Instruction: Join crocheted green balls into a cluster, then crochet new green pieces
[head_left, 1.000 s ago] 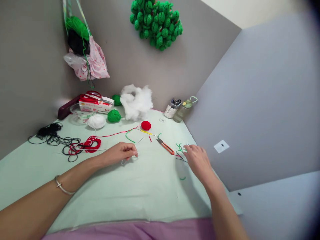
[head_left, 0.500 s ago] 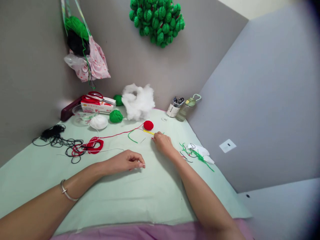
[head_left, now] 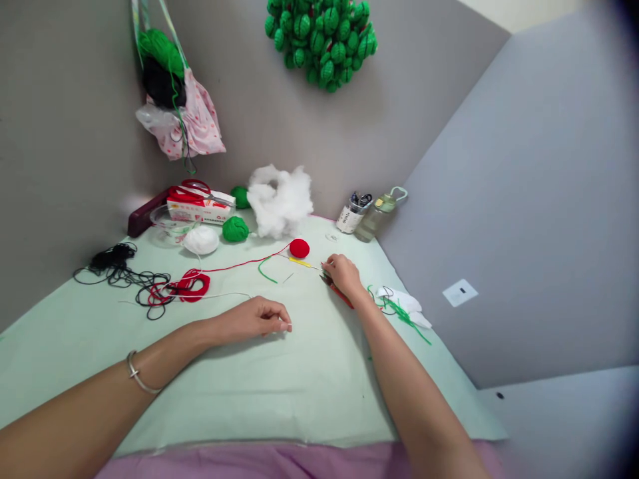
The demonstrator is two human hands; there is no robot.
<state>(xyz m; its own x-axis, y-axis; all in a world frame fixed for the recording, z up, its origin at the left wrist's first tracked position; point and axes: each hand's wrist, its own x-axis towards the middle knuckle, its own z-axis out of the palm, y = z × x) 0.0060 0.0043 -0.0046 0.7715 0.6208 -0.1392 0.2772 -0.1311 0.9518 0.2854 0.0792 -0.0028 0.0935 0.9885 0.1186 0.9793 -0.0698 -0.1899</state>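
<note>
My left hand rests on the pale green cloth with thumb and fingertips pinched on a thin white thread. The thread leads back towards a white yarn ball. My right hand lies further back, fingers curled and pinched together beside the metal end of a yellow crochet hook. Red-handled thread snips lie partly under that hand. What its fingertips hold is too small to see. A red crocheted ball sits just beyond the hook, trailing red yarn.
Black yarn is tangled at the left. White stuffing, green yarn balls, a box with red scissors, a jar and a bottle line the back wall. Green yarn scraps and white bits lie right.
My right hand left the scraps at the right, reached in beside the crochet hook, then shifted slightly right over the snips. My left hand stayed pinched and barely moved.
</note>
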